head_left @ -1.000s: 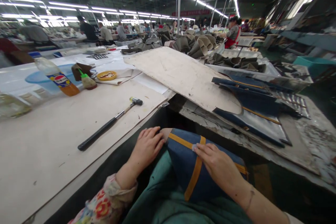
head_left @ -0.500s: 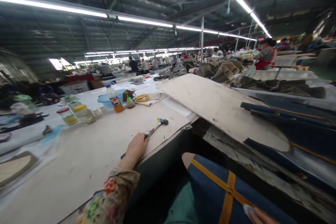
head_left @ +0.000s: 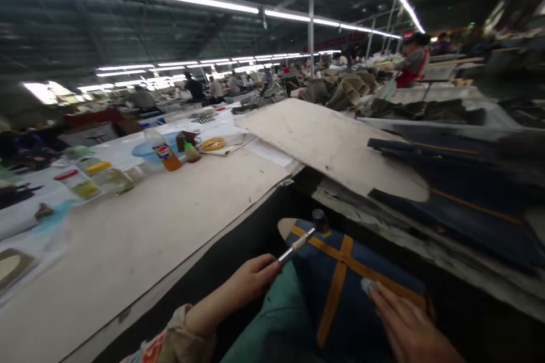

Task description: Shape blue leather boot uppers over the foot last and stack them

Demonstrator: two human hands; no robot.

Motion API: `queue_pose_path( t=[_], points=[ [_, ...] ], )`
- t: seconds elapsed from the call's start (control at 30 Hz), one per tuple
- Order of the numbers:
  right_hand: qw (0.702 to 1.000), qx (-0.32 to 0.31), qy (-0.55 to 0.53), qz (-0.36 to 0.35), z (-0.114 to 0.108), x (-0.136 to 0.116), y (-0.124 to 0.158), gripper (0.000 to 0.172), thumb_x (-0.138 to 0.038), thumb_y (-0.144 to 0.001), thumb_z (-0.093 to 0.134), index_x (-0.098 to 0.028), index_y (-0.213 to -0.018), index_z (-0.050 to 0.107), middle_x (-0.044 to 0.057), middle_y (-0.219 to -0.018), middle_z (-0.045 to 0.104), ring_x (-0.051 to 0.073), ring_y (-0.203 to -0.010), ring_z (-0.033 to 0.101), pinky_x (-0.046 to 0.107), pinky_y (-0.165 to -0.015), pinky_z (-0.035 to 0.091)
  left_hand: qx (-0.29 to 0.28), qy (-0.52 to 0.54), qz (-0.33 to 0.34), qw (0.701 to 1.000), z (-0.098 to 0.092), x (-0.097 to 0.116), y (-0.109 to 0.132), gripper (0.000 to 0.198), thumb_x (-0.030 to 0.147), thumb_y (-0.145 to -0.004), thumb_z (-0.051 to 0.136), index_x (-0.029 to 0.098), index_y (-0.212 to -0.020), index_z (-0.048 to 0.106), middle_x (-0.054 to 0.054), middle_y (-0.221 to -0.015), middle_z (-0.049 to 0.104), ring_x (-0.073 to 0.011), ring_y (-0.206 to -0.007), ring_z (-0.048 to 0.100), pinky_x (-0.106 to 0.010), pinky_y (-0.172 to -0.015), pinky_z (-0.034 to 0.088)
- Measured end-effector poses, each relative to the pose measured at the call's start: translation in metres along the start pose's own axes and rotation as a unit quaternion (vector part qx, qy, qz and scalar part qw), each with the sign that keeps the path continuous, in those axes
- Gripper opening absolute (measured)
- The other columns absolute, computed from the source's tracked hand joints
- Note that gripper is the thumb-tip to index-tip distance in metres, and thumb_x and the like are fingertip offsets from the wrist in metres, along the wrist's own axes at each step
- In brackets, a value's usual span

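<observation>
My left hand (head_left: 259, 277) is closed round the handle of a small hammer (head_left: 300, 241), whose dark head is over the far end of a blue piece (head_left: 315, 289) with crossed orange-brown straps. That piece rests at my lap, by my green-clad leg (head_left: 272, 317), and a pale tip sticks out at its far end. My right hand (head_left: 400, 317) holds a small whitish object (head_left: 367, 285) in its fingertips, at the strap on the right part of the blue piece. What the whitish object is cannot be made out.
On the pale worktable (head_left: 170, 227) stand lidded jars (head_left: 110, 177), an orange drink bottle (head_left: 168, 157), a green-tipped bottle (head_left: 190, 150), a blue basin (head_left: 145, 149) and a yellow dish (head_left: 213, 143). A pale board (head_left: 323, 142) and dark blue pieces (head_left: 468, 181) lie to the right.
My left hand has lifted the hammer off the table and carried it right, over the blue piece. More of my right hand shows. The view has shifted down and to the right.
</observation>
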State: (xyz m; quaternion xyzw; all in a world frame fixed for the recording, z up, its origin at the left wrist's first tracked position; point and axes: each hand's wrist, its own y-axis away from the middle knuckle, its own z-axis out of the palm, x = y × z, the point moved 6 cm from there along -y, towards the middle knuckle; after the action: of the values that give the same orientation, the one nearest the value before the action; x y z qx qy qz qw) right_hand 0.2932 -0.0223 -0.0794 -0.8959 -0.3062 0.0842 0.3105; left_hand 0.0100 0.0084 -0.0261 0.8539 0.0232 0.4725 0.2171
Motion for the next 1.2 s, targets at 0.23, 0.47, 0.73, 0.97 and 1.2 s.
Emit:
queue_pose_path(
  t=[0.23, 0.47, 0.73, 0.97, 1.2],
  points=[
    [0.986, -0.086, -0.008, 0.145, -0.013, -0.013, -0.010, 0.039, -0.013, -0.090, 0.038, -0.019, -0.125, 0.054, 0.005, -0.119, 0.063, 0.019, -0.100, 0.060, 0.034, -0.087, 0.050, -0.033, -0.041, 0.086, 0.995, 0.014, 0.021, 0.003, 0.038, 0.053, -0.090, 0.036, 0.020, -0.097, 0.053, 0.003, -0.070, 0.048, -0.0104, -0.061, 0.043, -0.021, -0.055, 0.035],
    [0.987, -0.082, -0.009, 0.135, -0.014, -0.009, -0.007, 0.039, -0.013, -0.089, 0.040, -0.019, -0.125, 0.055, 0.005, -0.119, 0.063, 0.018, -0.098, 0.060, 0.031, -0.081, 0.052, -0.054, -0.065, 0.076, 0.994, 0.031, 0.016, -0.004, 0.039, 0.051, -0.092, 0.031, 0.019, -0.096, 0.054, 0.003, -0.070, 0.050, -0.0121, -0.064, 0.046, -0.022, -0.060, 0.039],
    [0.989, -0.083, 0.007, 0.122, -0.013, -0.011, -0.007, 0.039, -0.013, -0.088, 0.041, -0.018, -0.124, 0.055, 0.005, -0.120, 0.062, 0.019, -0.098, 0.060, 0.030, -0.079, 0.052, -0.076, -0.108, 0.057, 0.990, 0.036, 0.018, 0.000, 0.039, 0.050, -0.091, 0.033, 0.019, -0.090, 0.056, 0.000, -0.079, 0.059, -0.0144, -0.071, 0.053, -0.023, -0.065, 0.041],
    [0.983, -0.069, 0.017, 0.171, -0.026, -0.017, -0.009, 0.040, -0.007, -0.087, 0.036, -0.018, -0.118, 0.059, 0.005, -0.116, 0.064, 0.019, -0.095, 0.062, 0.033, -0.078, 0.053, -0.108, -0.129, 0.066, 0.984, 0.048, 0.021, -0.007, 0.036, 0.050, -0.091, 0.035, 0.021, -0.090, 0.056, -0.002, -0.085, 0.064, -0.0173, -0.079, 0.059, -0.024, -0.072, 0.044],
    [0.979, -0.064, 0.007, 0.195, -0.031, -0.017, -0.009, 0.038, -0.008, -0.089, 0.037, -0.019, -0.118, 0.059, 0.006, -0.117, 0.064, 0.017, -0.098, 0.062, 0.032, -0.084, 0.052, -0.127, -0.147, 0.085, 0.977, 0.061, 0.031, -0.014, 0.039, 0.051, -0.092, 0.032, 0.022, -0.096, 0.057, -0.002, -0.088, 0.065, -0.0175, -0.082, 0.060, -0.024, -0.074, 0.045]
  ],
)
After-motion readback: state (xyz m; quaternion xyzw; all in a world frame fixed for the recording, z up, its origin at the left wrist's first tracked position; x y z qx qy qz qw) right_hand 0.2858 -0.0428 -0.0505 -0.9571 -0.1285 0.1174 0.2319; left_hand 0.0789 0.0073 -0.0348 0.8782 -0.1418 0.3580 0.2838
